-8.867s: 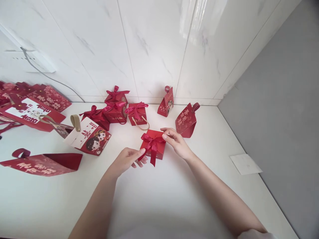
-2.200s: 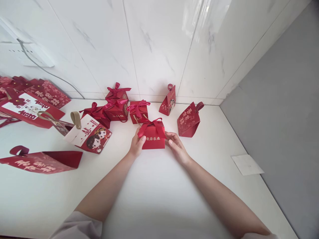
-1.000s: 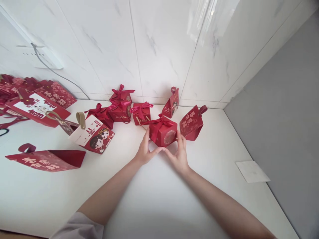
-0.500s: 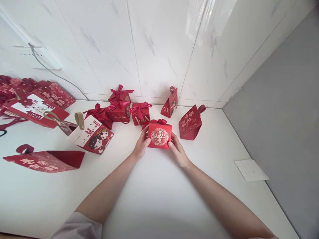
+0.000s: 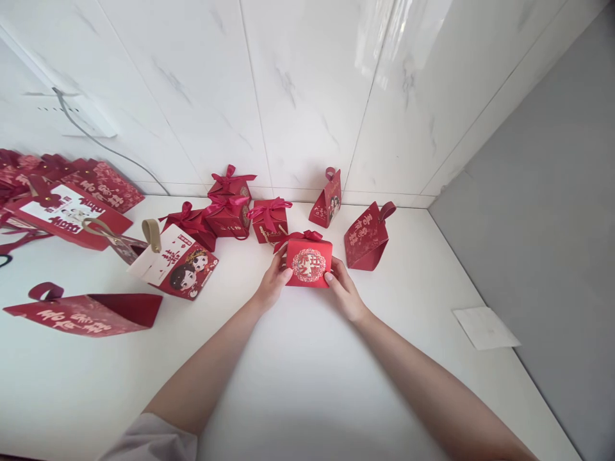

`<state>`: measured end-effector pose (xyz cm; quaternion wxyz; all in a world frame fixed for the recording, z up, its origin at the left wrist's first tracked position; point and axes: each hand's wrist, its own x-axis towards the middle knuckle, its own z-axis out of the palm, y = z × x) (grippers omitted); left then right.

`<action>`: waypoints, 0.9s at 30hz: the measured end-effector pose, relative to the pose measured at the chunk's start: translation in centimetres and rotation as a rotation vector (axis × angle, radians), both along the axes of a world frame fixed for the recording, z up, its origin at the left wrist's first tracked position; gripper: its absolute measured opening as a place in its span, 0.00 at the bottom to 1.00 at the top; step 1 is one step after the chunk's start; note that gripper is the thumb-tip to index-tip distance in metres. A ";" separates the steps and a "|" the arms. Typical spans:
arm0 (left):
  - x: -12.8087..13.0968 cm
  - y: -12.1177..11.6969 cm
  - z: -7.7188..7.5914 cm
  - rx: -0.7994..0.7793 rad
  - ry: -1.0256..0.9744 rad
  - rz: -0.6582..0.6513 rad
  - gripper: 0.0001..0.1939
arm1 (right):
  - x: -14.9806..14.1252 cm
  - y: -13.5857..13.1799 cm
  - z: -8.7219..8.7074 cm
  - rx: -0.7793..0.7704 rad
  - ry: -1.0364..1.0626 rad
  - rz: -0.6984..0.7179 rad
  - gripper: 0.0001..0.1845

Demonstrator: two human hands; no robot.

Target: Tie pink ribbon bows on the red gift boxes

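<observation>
Between my two hands is a red gift box (image 5: 309, 264) with a silvery round pattern on its front and a dark red ribbon bow on top. My left hand (image 5: 273, 279) grips its left side, thumb on the front face. On the right side my right hand (image 5: 346, 289) holds it the same way, with the fingers partly hidden behind the box. Just behind it stands a red ribbon-tied box (image 5: 270, 221) with a gold cord. To the right is a red triangular box (image 5: 367, 237) with a loop handle, and a smaller triangular box (image 5: 327, 200) stands near the wall.
Several bow-tied boxes (image 5: 227, 214) cluster at the back left. A white-and-red box (image 5: 175, 261), a lying triangular box (image 5: 91, 312) and a pile of flat red packages (image 5: 103, 186) are farther left. A white tiled wall (image 5: 307, 96) bounds the back; a white sheet (image 5: 485, 327) lies at the right edge.
Both hands keep their grip on the box, which has barely moved. The view has shifted very slightly.
</observation>
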<state>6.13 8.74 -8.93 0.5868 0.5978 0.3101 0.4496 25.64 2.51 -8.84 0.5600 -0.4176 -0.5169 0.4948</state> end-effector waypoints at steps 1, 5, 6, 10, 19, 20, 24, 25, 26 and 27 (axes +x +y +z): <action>0.0 0.0 0.0 -0.008 -0.005 -0.004 0.33 | 0.0 0.0 0.0 0.000 0.002 0.003 0.25; 0.0 -0.1 0.1 -0.074 -0.072 -0.032 0.30 | 0.2 0.0 0.1 -0.002 0.011 0.072 0.30; -0.1 -0.1 0.1 -0.105 -0.092 -0.045 0.31 | 0.2 0.0 0.1 0.004 0.006 0.101 0.33; -0.2 -0.2 0.3 -0.208 -0.152 -0.088 0.33 | 0.3 0.0 0.0 0.022 -0.031 0.165 0.44; 0.0 -0.2 0.3 -0.209 -0.182 -0.078 0.33 | 0.4 -0.2 0.5 -0.014 -0.013 0.173 0.40; -0.1 -0.2 0.3 -0.211 -0.182 -0.078 0.33 | 0.4 -0.2 0.4 -0.015 -0.013 0.170 0.40; -0.2 -0.1 0.0 -0.219 -0.181 -0.081 0.32 | 0.4 -0.1 0.3 -0.025 -0.008 0.160 0.39; -0.2 0.0 0.0 -0.221 -0.183 -0.087 0.31 | 0.4 -0.1 0.2 -0.027 -0.004 0.159 0.39; -0.2 0.0 -0.1 -0.223 -0.186 -0.094 0.31 | 0.4 -0.1 0.2 -0.027 0.001 0.156 0.38; -0.3 0.0 -0.1 -0.223 -0.190 -0.102 0.31 | 0.4 -0.1 0.2 -0.026 0.006 0.155 0.38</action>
